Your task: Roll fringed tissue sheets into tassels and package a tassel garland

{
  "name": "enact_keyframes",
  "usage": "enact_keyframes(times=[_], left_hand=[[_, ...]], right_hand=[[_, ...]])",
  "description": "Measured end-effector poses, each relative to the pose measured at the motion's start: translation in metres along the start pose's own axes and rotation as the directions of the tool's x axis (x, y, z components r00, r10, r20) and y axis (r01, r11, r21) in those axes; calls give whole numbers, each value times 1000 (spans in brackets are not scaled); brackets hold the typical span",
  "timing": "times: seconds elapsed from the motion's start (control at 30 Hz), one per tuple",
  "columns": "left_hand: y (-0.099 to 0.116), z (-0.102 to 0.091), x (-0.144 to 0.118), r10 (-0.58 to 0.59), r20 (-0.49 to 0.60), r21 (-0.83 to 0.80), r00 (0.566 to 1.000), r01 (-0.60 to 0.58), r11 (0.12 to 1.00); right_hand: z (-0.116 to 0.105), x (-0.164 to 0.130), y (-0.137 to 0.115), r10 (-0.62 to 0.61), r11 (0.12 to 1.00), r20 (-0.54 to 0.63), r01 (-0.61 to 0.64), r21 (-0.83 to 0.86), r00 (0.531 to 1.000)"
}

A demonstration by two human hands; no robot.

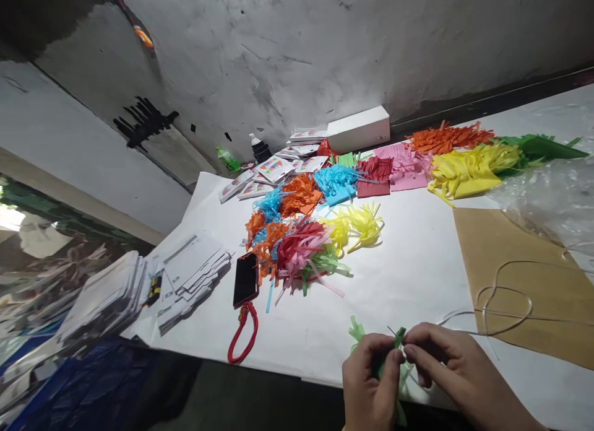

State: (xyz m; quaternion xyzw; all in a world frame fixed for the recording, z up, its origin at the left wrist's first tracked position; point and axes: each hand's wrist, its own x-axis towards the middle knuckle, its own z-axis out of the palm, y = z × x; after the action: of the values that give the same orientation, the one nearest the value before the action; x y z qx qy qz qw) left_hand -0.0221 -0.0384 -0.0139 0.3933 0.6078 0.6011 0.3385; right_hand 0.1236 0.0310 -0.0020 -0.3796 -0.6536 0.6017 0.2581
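Note:
My left hand (371, 378) and my right hand (448, 363) meet at the near edge of the white table (417, 276). Together they pinch a small green fringed paper tassel (392, 350); its loose green strips stick out to the left and hang below my fingers. A thin white string (501, 307) runs from my right fingertips across the table in loops onto a brown cardboard sheet (524, 276).
A heap of finished multicoloured paper tassels (301, 239) lies mid-table, with fringed paper sheets in several colours (464, 168) behind. A phone with a red strap (245, 279), stacks of printed cards (192, 276), a white box (358, 129), bottles and clear plastic (552, 195) surround them.

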Motion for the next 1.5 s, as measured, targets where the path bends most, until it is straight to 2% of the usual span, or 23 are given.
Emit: enact_keyframes(times=[0.13, 0.23, 0.33, 0.4, 0.47, 0.53, 0.6, 0.67, 0.73, 0.8, 0.83, 0.9, 1.03, 1.1, 1.17, 1.23, 1.3, 1.37, 1.43, 1.5], left_hand=[[-6, 0, -2, -4, 4, 30, 1000, 3, 1000], [-8, -3, -1, 54, 49, 63, 997, -57, 996], [-6, -7, 1, 115, 129, 85, 985, -126, 988], [-5, -10, 2, 154, 176, 115, 972, -176, 978], [-6, -10, 3, 192, 235, 151, 953, -231, 961], [-10, -9, 4, 224, 269, 180, 937, -277, 944], [-16, -6, 4, 258, 274, 203, 927, -318, 926], [-19, -2, 6, 270, 303, 242, 914, -348, 906], [-17, 3, 12, 226, 409, 286, 884, -359, 888], [-10, 6, 24, 171, 523, 305, 835, -371, 877], [-5, 7, 34, 160, 559, 303, 814, -380, 874], [4, 8, 63, 180, 554, 302, 813, -398, 866], [9, 8, 146, 238, 382, 358, 893, -381, 852], [8, 10, 180, 232, 348, 359, 908, -358, 862], [9, 15, 194, 202, 377, 326, 904, -334, 884], [15, 24, 185, 155, 462, 265, 873, -303, 915], [23, 32, 161, 104, 561, 196, 821, -253, 947], [32, 38, 133, 43, 617, 121, 786, -149, 981], [40, 41, 110, -12, 606, 67, 796, -36, 997], [46, 41, 95, -60, 553, 25, 831, 55, 998]], right_hand=[[1, -1, 3, 70, 996, -38, -68, 64, 997], [0, 1, 6, 126, 966, -37, -114, 230, 991], [-2, 1, 8, 163, 903, 14, -155, 400, 987], [-3, 1, 6, 150, 906, 69, -165, 389, 986], [-2, 0, 3, 93, 953, 81, -112, 283, 992], [-3, 0, 3, -7, 988, 5, 6, 157, 1000], [-8, 4, 5, -102, 989, -145, 116, 97, 984], [-21, 11, 8, -107, 976, -346, 165, 143, 932], [-44, 19, 9, -29, 942, -530, 201, 270, 847], [-68, 25, 7, 27, 894, -633, 265, 362, 773], [-79, 26, 6, 44, 875, -644, 281, 393, 764], [-92, 26, 7, 76, 861, -644, 275, 427, 762], [-86, 22, 25, 157, 891, -583, 140, 432, 797], [-77, 23, 34, 132, 944, -511, 50, 327, 849], [-69, 24, 35, 66, 985, -455, 13, 169, 888], [-63, 25, 27, -15, 999, -421, 33, 36, 907], [-59, 24, 16, -88, 996, -379, 76, -45, 921], [-55, 22, 6, -142, 988, -269, 121, -91, 953], [-51, 18, 2, -151, 987, -143, 141, -74, 978], [-46, 12, 1, -124, 992, -92, 124, -12, 988]])
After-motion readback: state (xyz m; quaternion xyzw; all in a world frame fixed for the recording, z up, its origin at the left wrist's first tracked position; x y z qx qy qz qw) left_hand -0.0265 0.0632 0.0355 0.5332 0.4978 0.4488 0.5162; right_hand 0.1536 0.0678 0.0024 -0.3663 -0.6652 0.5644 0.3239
